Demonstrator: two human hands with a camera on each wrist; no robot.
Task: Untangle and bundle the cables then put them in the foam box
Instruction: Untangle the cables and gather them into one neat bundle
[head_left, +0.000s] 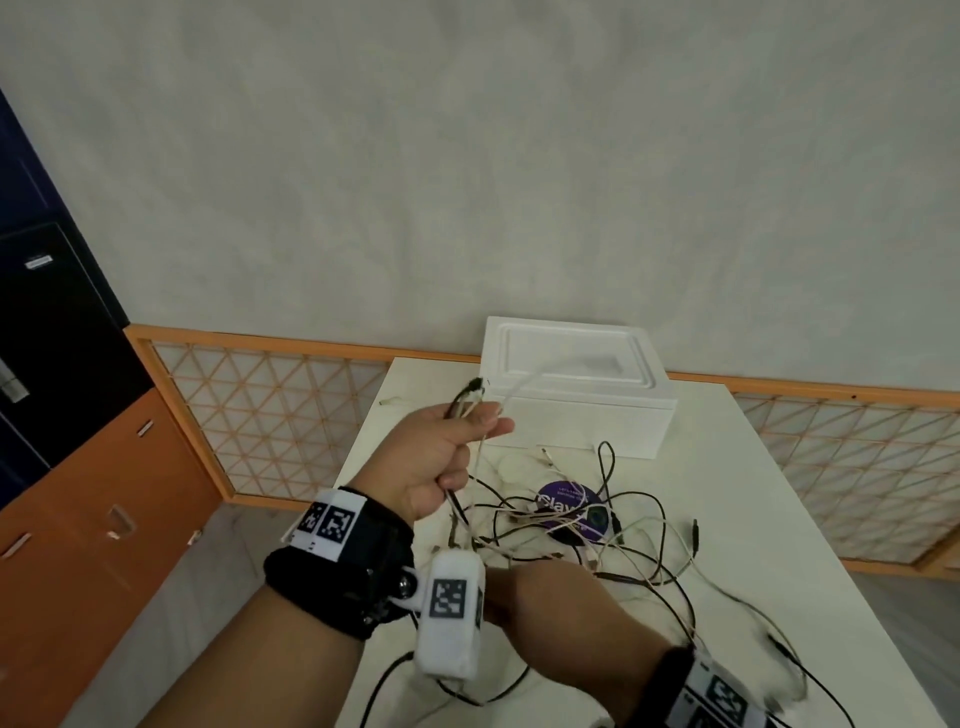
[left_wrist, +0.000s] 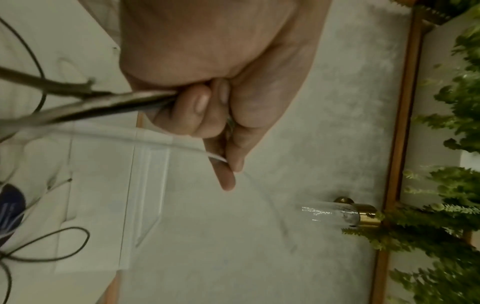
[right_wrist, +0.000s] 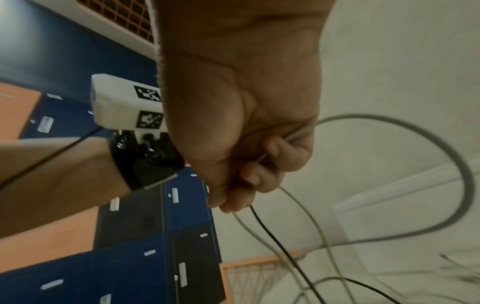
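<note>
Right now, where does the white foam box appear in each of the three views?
Head: the foam box stands at the table's far edge, above centre, lid on.
Left wrist: the foam box appears sideways at lower left, beside the left hand.
Right wrist: a pale box-like edge at right, too blurred to confirm.
Shared landmark: the orange lattice frame.

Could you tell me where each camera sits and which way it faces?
Head: looks down at table, cables, both forearms.
Left wrist: along left hand, fingers gripping cables; foam box beyond.
Right wrist: along right hand gripping cables; left forearm and lockers behind.
Shared: head and left wrist both show the foam box.
</note>
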